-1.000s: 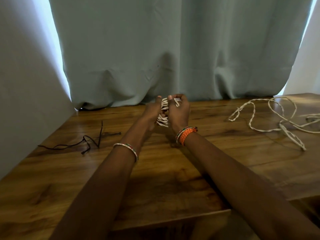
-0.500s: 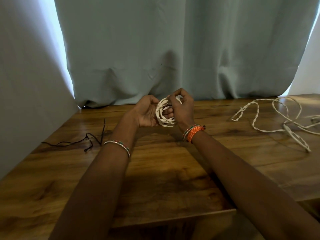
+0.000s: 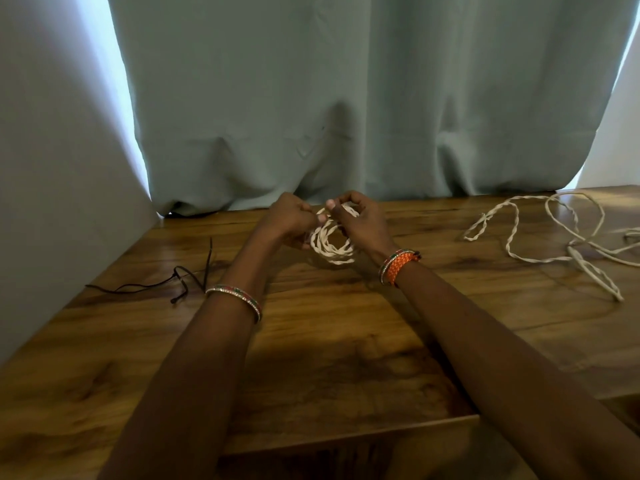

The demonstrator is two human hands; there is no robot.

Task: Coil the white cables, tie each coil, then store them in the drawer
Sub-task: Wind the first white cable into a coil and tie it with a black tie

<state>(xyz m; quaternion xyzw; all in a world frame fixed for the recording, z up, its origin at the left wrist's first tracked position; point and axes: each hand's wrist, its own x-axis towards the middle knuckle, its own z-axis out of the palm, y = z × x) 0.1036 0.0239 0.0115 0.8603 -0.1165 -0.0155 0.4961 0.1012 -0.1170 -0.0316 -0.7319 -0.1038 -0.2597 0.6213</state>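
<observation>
You held the coil of white cable just above the table, both hands clamped on it: your left hand gripped its left side with curled fingers, and your right hand pinched the top loops between thumb and fingers. That two-sided hold appeared meant to keep the loops stacked so they would not spring apart before tying. No tie was visible on the coil. A thin dark cord lay to your left, within reach, possibly for tying. The second white cable lay loose and uncoiled at your right. No drawer was in view.
</observation>
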